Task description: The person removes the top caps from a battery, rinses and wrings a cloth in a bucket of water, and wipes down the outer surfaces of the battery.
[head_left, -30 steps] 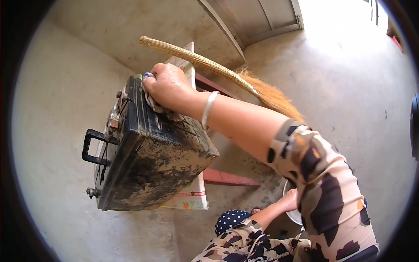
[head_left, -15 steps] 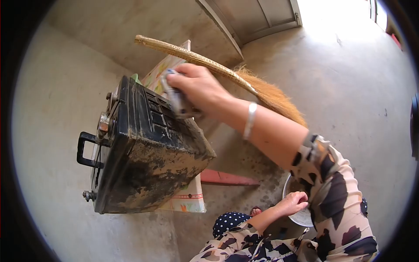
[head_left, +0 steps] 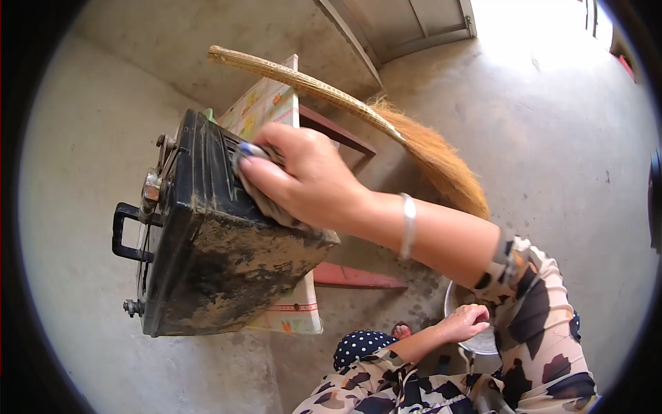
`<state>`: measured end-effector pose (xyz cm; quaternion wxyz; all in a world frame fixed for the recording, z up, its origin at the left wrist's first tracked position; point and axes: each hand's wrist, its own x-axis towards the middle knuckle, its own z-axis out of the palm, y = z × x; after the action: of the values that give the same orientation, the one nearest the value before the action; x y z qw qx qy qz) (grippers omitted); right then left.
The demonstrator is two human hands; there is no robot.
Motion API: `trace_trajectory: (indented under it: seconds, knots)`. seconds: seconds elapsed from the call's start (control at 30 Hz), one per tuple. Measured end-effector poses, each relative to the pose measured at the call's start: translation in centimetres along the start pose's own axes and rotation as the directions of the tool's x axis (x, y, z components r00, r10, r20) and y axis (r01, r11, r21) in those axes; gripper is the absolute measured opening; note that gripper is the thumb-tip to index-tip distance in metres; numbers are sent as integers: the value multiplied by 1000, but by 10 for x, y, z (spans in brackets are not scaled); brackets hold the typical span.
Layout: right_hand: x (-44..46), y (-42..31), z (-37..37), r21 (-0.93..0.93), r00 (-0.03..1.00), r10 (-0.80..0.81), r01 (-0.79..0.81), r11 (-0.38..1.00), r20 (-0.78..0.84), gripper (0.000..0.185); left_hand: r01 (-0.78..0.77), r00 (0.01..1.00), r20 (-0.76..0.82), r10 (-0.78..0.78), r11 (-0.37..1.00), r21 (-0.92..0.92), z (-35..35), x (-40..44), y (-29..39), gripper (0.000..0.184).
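Observation:
A large black battery [head_left: 207,200] with a black handle and metal terminals stands on a small table with a patterned cover [head_left: 265,103]. Dried mud cakes the side nearest me. My right hand [head_left: 303,176] presses a crumpled, damp-looking cloth [head_left: 265,200] against the battery's ribbed face, its fingers closed round it. Lower down, my left hand [head_left: 465,322] hangs above a metal basin [head_left: 486,343], fingers curled in, with nothing visible in them. My right forearm and sleeve hide part of the basin.
A straw broom [head_left: 427,155] leans behind the table, its handle reaching over the table's far end. Red table legs [head_left: 358,276] show below. Wet spots mark the concrete floor [head_left: 552,138]. A metal door [head_left: 414,27] stands at the top, and a wall borders the battery's left.
My right hand and the cloth have moved down and slightly left along the battery's face, uncovering more of the patterned cover. My left hand stays nearly where it was.

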<state>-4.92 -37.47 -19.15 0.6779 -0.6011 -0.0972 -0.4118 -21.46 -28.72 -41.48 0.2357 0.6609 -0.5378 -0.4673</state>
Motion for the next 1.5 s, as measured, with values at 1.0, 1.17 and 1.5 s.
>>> trace_trajectory:
  seconds: [1.0, 1.17, 1.5]
  knots:
    - [-3, 16, -34, 55, 947, -33, 16, 998, 320, 23, -40, 998, -59, 24, 957, -288, 23, 16, -32, 22]
    - [33, 30, -17, -116, 983, 129, -114, 987, 128, 25, 68, 998, 14, -67, 991, -116, 10, 10, -20, 21]
    - [-28, 36, -34, -100, 959, 83, -58, 993, 271, 24, 37, 999, -12, -41, 964, -262, 17, 7, -29, 31]
